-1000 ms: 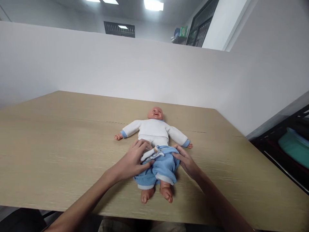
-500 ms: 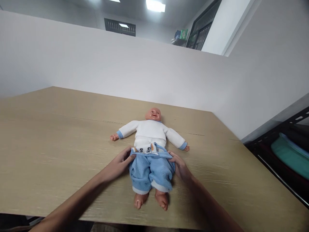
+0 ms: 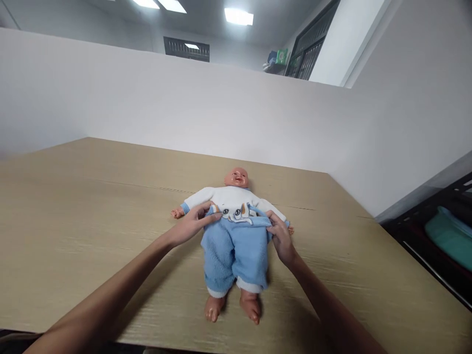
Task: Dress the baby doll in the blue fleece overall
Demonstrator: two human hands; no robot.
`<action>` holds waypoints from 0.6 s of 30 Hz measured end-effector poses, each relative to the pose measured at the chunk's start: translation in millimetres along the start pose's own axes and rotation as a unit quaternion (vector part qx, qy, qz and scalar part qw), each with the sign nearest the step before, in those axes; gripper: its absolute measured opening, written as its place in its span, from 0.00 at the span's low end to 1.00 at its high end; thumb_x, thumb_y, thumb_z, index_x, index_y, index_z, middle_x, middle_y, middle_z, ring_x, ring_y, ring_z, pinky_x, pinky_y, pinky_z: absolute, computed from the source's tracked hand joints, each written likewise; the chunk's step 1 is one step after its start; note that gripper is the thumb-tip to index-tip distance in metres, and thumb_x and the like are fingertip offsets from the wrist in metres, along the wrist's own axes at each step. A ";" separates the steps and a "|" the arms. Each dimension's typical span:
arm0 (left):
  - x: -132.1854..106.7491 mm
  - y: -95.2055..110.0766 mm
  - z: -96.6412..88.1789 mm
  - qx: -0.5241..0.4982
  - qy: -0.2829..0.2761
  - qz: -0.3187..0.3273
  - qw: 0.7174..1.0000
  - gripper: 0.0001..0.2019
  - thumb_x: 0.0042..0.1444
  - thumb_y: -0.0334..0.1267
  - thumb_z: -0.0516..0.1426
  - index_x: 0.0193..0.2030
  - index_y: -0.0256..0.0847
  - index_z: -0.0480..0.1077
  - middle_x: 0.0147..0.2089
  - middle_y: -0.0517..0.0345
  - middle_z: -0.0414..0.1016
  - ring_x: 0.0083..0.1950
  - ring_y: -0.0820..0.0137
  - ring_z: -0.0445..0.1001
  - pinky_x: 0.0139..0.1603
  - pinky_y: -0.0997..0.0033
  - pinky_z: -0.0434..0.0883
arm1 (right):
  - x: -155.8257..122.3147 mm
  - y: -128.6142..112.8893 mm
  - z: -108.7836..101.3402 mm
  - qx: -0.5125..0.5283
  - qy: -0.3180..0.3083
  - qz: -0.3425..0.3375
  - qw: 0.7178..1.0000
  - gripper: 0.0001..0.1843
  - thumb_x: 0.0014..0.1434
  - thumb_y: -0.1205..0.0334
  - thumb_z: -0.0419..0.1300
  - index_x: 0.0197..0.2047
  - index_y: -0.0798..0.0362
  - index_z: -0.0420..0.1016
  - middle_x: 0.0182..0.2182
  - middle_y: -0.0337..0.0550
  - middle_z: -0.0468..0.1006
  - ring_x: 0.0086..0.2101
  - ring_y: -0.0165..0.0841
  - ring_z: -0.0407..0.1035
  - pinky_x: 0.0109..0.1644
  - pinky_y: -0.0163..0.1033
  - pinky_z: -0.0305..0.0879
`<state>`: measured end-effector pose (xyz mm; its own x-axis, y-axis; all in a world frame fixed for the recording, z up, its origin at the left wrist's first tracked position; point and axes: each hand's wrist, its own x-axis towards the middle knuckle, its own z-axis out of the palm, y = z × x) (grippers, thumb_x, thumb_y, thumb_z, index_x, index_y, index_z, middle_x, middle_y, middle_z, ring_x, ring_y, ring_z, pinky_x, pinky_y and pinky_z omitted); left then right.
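Office-like room — partition (image 3: 184, 98), ceiling panels (image 3: 238, 16)

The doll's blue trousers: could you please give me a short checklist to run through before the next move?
1. Left hand pinches the waistband of the blue trousers on its side: ok.
2. Right hand grips the waistband on the other side: ok.
3. Waistband lies over the hem of the white top: ok.
4. Both feet show below the trouser legs: ok.
5. Doll lies flat on its back on the table: ok.
6. Back of the trousers, under the doll: cannot tell, hidden.
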<state>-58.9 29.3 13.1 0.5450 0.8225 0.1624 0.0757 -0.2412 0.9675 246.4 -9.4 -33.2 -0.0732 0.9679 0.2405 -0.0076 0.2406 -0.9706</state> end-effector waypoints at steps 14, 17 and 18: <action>6.4 -61.0 -25.6 0.025 -0.004 -0.069 0.997 0.20 0.66 0.59 0.61 0.49 0.43 0.76 0.48 0.56 0.76 0.51 0.60 0.71 0.52 0.65 0.67 | 10.8 46.8 5.8 0.003 0.047 0.102 0.994 0.14 0.63 0.45 0.65 0.37 0.46 0.74 0.35 0.38 0.73 0.41 0.40 0.67 0.52 0.44 0.64; -1.7 -72.4 -24.5 -0.105 -0.010 -0.093 0.990 0.20 0.66 0.55 0.62 0.57 0.44 0.76 0.56 0.51 0.77 0.59 0.57 0.72 0.62 0.60 0.67 | 7.7 45.3 9.8 0.059 0.014 0.142 0.988 0.18 0.62 0.40 0.64 0.42 0.45 0.76 0.39 0.41 0.78 0.44 0.44 0.71 0.55 0.48 0.68; -2.7 -74.5 -22.8 -0.153 -0.002 -0.101 0.983 0.21 0.66 0.54 0.62 0.59 0.45 0.75 0.57 0.50 0.77 0.60 0.56 0.73 0.63 0.59 0.67 | 8.0 43.5 10.3 0.086 -0.001 0.160 0.983 0.19 0.61 0.39 0.65 0.44 0.44 0.76 0.41 0.42 0.80 0.45 0.45 0.72 0.56 0.49 0.68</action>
<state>-85.1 56.9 -55.0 0.5478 0.8357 -0.0389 -0.0722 0.0936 0.9930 235.1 8.0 -73.6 -0.1006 0.9919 -0.0773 -0.1519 -0.0921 -0.9841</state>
